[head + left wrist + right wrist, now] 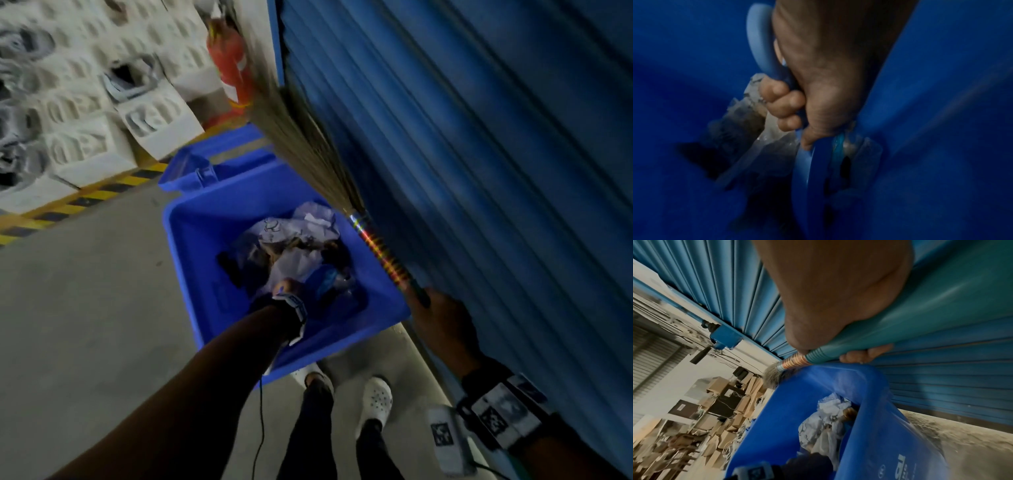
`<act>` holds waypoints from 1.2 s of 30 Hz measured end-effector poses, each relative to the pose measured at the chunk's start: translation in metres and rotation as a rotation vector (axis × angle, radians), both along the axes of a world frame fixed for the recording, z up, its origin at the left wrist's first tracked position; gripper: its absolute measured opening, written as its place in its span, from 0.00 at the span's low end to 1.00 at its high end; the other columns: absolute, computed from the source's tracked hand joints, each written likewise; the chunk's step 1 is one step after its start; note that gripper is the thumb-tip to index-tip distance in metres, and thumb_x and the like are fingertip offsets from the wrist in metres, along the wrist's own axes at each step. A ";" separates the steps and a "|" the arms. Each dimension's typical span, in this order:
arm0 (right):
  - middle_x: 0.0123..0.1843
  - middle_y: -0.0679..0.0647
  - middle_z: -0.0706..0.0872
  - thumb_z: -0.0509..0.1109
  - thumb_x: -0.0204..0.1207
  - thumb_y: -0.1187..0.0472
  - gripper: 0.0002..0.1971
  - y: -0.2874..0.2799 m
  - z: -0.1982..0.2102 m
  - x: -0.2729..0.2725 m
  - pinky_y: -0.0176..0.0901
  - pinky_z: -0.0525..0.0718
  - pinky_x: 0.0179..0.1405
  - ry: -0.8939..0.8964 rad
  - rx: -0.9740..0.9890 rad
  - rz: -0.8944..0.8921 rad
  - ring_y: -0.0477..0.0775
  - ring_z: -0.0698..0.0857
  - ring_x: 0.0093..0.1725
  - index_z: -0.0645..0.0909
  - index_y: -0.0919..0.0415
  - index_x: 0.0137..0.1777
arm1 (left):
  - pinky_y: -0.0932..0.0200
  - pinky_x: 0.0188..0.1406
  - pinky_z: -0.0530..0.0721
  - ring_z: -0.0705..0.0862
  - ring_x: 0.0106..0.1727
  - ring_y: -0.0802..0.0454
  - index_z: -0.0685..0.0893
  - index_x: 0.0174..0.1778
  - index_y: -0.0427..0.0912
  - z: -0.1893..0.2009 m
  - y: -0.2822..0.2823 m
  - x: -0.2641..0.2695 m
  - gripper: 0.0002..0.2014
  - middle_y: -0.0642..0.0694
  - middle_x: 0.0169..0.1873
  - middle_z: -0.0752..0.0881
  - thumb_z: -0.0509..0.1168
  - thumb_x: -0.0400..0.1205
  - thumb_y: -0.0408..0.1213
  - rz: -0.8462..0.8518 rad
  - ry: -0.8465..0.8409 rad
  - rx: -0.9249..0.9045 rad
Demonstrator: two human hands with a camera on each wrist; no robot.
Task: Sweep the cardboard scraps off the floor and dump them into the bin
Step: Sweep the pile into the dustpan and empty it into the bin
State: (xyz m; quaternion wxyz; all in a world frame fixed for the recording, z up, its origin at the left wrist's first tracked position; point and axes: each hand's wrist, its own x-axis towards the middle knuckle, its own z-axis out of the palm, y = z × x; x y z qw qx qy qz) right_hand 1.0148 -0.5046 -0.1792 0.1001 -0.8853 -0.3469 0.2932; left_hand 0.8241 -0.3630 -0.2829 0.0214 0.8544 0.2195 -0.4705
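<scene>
Left grip (818,84) curls round dustpan handle (760,40) inside bin (191,240); right grip (442,318) clasps broom (383,253)

Concrete floor (85,308) w/ blue bin (191,240)

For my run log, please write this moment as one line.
phase: dumping | left hand: grips dustpan handle inside bin | right hand: holds broom, bristles up

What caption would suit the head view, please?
Left hand lowers a dustpan into the blue bin; right hand holds the broom upright.
</scene>
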 end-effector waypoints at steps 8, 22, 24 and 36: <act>0.35 0.58 0.86 0.44 0.66 0.18 0.38 0.011 0.002 -0.002 0.49 0.79 0.36 0.039 0.023 0.012 0.63 0.84 0.40 0.73 0.55 0.30 | 0.47 0.66 0.76 0.74 0.74 0.43 0.71 0.76 0.42 0.015 0.037 -0.013 0.21 0.42 0.73 0.75 0.56 0.86 0.41 0.192 -0.033 -0.061; 0.49 0.67 0.88 0.54 0.77 0.29 0.31 0.033 0.066 0.009 0.51 0.81 0.44 0.046 0.091 0.161 0.68 0.86 0.49 0.76 0.59 0.36 | 0.73 0.15 0.66 0.69 0.18 0.58 0.78 0.30 0.46 0.238 0.054 -0.063 0.16 0.53 0.22 0.78 0.61 0.85 0.41 1.009 -0.485 -0.243; 0.46 0.67 0.88 0.54 0.78 0.30 0.32 0.039 0.072 0.009 0.48 0.78 0.40 0.089 0.127 0.223 0.68 0.86 0.48 0.77 0.59 0.35 | 0.70 0.12 0.60 0.64 0.15 0.57 0.71 0.26 0.40 0.248 0.032 -0.083 0.20 0.53 0.10 0.70 0.60 0.85 0.39 1.208 -0.572 -0.250; 0.59 0.61 0.88 0.50 0.80 0.32 0.32 0.007 0.119 -0.066 0.55 0.82 0.58 0.261 0.362 0.735 0.63 0.84 0.61 0.84 0.54 0.64 | 0.69 0.12 0.58 0.61 0.12 0.60 0.75 0.40 0.34 0.256 -0.219 -0.143 0.06 0.45 0.22 0.68 0.66 0.80 0.28 2.203 -1.292 0.140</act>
